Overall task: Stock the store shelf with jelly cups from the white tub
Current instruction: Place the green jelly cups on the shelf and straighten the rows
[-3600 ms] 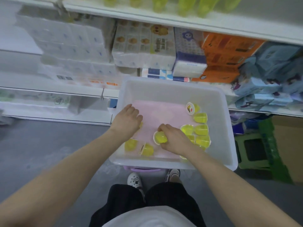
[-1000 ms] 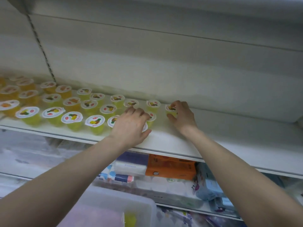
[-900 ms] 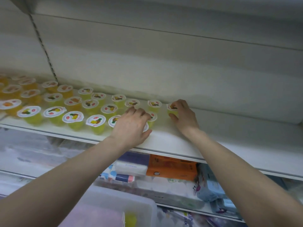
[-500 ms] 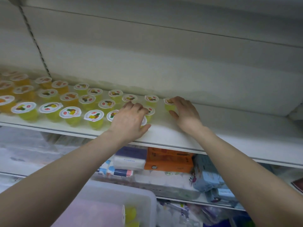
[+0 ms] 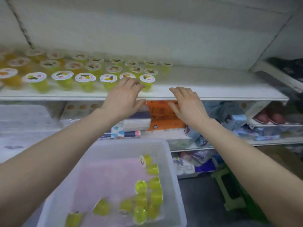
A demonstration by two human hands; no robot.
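White store shelf (image 5: 205, 92) already carries rows of jelly cups (image 5: 85, 79), about a dozen remain in the white tub (image 5: 172, 177), and left hand (image 5: 123, 99) and right hand (image 5: 186, 105) hover empty, fingers relaxed.

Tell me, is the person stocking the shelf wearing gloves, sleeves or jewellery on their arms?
No. The left hand and right hand are bare, without gloves, and no rings or watch show. Both forearms are uncovered right to the frame's edge, so no sleeve is visible.
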